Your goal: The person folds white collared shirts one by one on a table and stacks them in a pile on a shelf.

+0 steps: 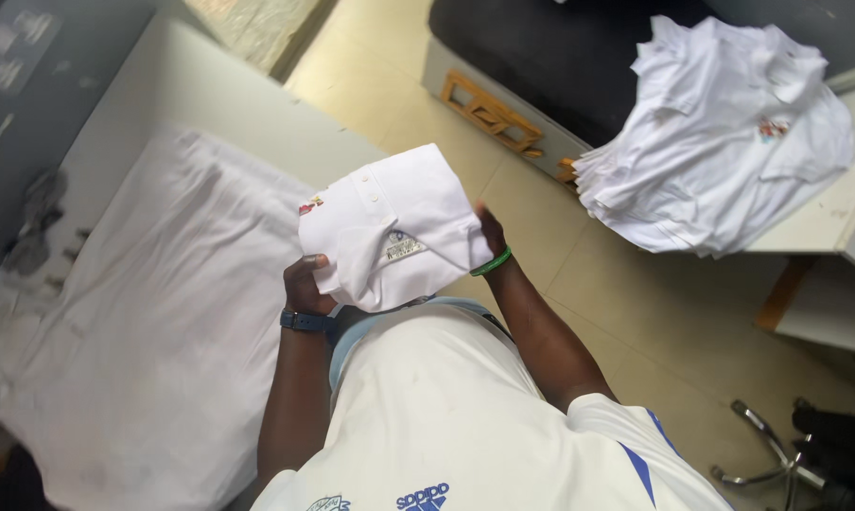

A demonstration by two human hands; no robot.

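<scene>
Only one view is given, taken from a camera worn on the head and aimed steeply downward over the wearer's own chest, which fills the lower middle of the frame. The frame is tilted, so that floor lines run diagonally. The hands are seen close, at the centre. A white cloth-covered table is seen at the left, a heap of white shirts at the upper right, and beige tiled floor between them.

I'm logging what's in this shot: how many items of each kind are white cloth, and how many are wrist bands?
Folded white shirt, held in both hands: 1
Pile of white shirts: 1
White cloth on table: 1
Wrist bands, dark and green: 2
Total: 5
</scene>
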